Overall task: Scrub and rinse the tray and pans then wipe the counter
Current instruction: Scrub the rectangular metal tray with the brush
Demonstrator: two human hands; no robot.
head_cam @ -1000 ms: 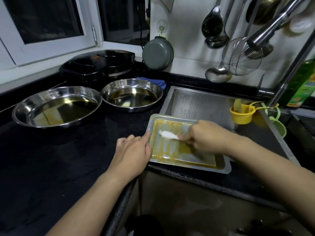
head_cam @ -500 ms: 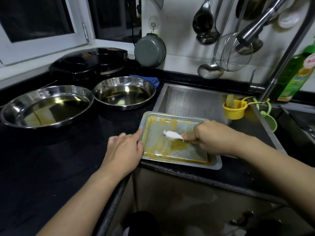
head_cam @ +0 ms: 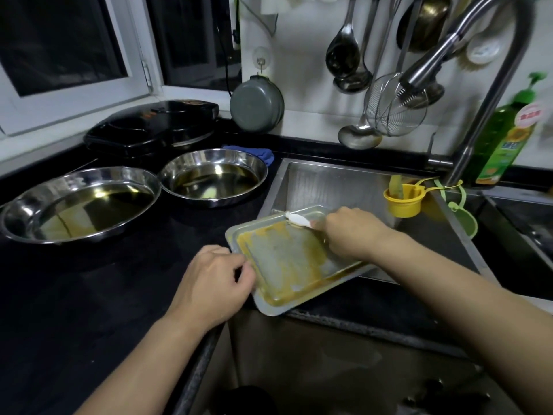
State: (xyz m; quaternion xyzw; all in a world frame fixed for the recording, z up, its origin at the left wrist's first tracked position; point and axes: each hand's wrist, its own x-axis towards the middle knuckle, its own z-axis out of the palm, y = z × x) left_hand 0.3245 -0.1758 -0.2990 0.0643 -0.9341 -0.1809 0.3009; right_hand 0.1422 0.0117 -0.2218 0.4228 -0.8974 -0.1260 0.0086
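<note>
A rectangular metal tray (head_cam: 287,265) smeared with yellow-orange residue lies tilted across the front left corner of the sink (head_cam: 344,187). My left hand (head_cam: 214,280) grips the tray's left rim with curled fingers. My right hand (head_cam: 351,232) holds a small white scraper (head_cam: 296,218) whose tip rests at the tray's far edge. Two round steel pans with oily liquid stand on the black counter (head_cam: 89,295): a large pan (head_cam: 77,202) at the left and a smaller pan (head_cam: 214,176) beside it.
A black electric griddle (head_cam: 152,127) sits behind the pans, with a blue cloth (head_cam: 254,152) near the sink's corner. The faucet (head_cam: 466,64) arches over the sink. A yellow cup (head_cam: 404,200) hangs at the sink's right side, next to a green soap bottle (head_cam: 502,139). Ladles and a strainer (head_cam: 395,106) hang on the wall.
The tray has turned and tilted, its near left corner swung toward me. My right hand moved the scraper to the tray's far edge. My left hand's fingers curled tighter on the rim.
</note>
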